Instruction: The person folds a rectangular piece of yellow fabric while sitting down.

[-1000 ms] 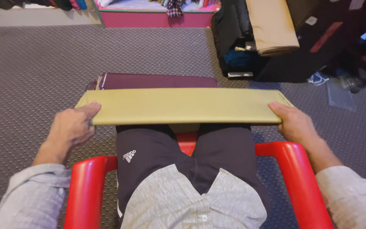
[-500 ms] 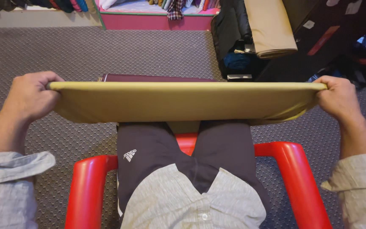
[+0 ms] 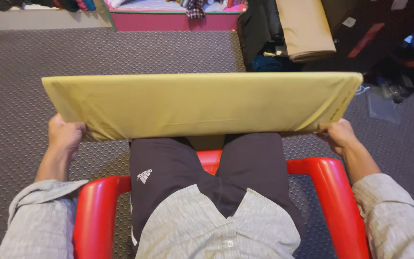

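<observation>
Person seated in red plastic armchair (image 3: 97, 211), grey shirt, dark shorts, legs between the armrests. Just beyond the chair's armrests, both hands grip a flat, rectangular bolt of olive-yellow fabric (image 3: 202, 105). Bolt held above the knees, off the lap, long axis running left to right across the body, broad face tilted up toward the camera, far long edge higher than near edge. Ends stick out past both chair armrests.

Left hand (image 3: 65, 136) closed around the bolt's lower left corner, fingers curled under and hidden behind the cloth, thumb side showing. Right hand (image 3: 339, 136) clamped on the lower right corner, fingers wrapped on the edge, partly hidden by the fabric. Both grips tight on the bolt, not spread.

Beyond the chair, grey textured carpet (image 3: 168, 52) under everything. Further off from the chair, at right, a tan fabric roll (image 3: 305, 29) leans among dark bags. Farthest, a pink low shelf (image 3: 178, 19) with clothes along the wall.
</observation>
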